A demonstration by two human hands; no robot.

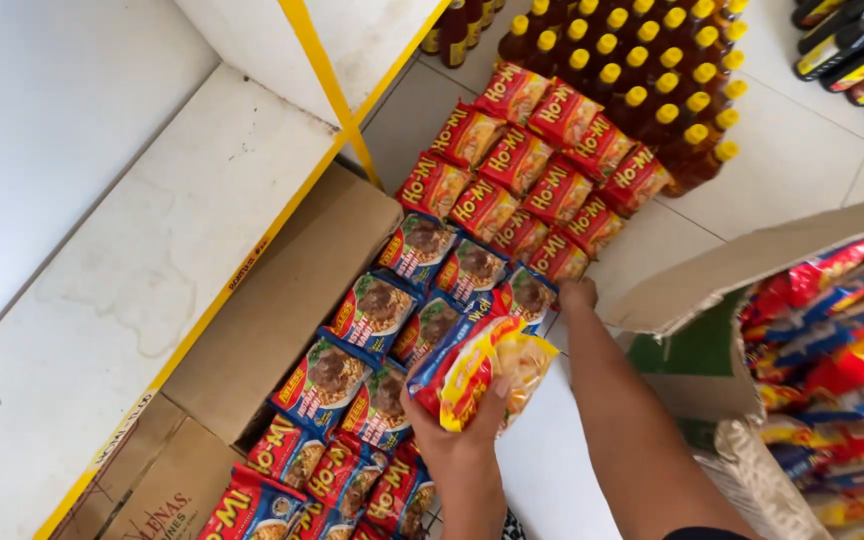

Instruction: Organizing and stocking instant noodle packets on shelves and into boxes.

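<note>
Hidden: the right hand [579, 293] shows only as a fist-like back at the edge of the packet rows; whether its fingers are spread or curled on anything I cannot tell. The cardboard box of mixed packets [752, 262] is cut off at right.
Held packets: a small stack of glossy noodle packets, yellow-red on top and blue beneath [482, 368], sits in the left hand [457, 430], just above the blue noodle packets laid on the floor [382, 310].
Left hand: fingers clamped round the stack's lower edge, thumb on top.
Right hand: touching the blue packet at the row's end, beside the red noodle packets [532, 170].
Beyond: amber bottles with yellow caps [652, 90].
</note>
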